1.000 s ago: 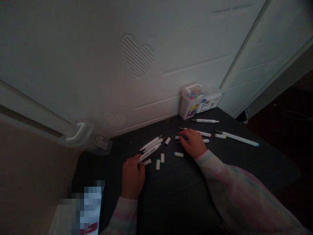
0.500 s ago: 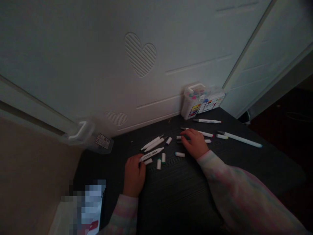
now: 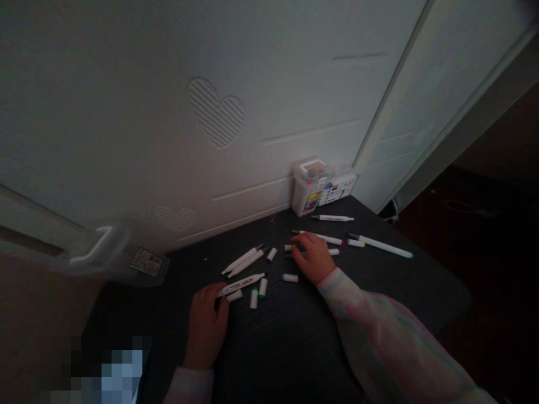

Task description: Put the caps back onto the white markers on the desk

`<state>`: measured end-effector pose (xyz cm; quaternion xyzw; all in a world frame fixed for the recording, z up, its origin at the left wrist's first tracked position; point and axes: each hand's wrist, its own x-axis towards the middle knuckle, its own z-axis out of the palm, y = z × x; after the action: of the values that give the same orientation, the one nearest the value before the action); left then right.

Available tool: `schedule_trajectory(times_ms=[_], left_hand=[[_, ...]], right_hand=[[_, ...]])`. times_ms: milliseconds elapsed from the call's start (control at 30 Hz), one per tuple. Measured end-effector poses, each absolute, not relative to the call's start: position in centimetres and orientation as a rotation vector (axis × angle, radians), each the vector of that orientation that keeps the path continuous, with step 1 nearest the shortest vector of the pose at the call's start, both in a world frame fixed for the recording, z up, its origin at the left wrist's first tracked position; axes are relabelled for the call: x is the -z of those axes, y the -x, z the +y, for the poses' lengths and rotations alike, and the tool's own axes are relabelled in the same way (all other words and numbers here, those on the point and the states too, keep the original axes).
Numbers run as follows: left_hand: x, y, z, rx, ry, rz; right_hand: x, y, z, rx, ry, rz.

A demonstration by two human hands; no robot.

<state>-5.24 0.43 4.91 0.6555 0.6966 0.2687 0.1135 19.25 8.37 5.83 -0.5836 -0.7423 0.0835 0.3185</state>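
My left hand (image 3: 206, 322) rests on the dark table with its fingers curled round the near end of a white marker (image 3: 243, 284). Beside those fingers lies a white cap (image 3: 234, 295), and two green-banded caps, one cap (image 3: 254, 298) and another cap (image 3: 263, 288), are just right of it. My right hand (image 3: 314, 259) lies palm down, thumb and index finger bent at a small pale marker cap (image 3: 288, 247). Under this hand passes an uncapped marker (image 3: 334, 252), its middle hidden. Another marker (image 3: 326, 238) with a red end runs behind the knuckles.
Two uncapped markers (image 3: 246, 262) and a blue-banded cap (image 3: 272, 255) lie between my hands. A blue-ended cap (image 3: 290, 278) is nearer. Farther right are several markers (image 3: 385, 247). Clear boxes, one a marker box (image 3: 304, 193), another a box (image 3: 147, 261), stand against the white panel.
The view has swung right and tilted up, so everything sits lower and farther left. Both hands keep nearly the same place among the markers and caps.
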Motion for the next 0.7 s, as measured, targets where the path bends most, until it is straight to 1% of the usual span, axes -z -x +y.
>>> schedule_trajectory(times_ms=[533, 700], left_hand=[[-5.23, 5.24, 0.49, -0.774, -1.772, 2.079], [-4.84, 5.29, 0.45, -0.858, -1.78, 2.093]], right_hand=[[-6.09, -19.18, 8.35, -0.247, 1.551, -1.936], [-6.09, -19.31, 8.46, -0.231, 1.573, -1.92]])
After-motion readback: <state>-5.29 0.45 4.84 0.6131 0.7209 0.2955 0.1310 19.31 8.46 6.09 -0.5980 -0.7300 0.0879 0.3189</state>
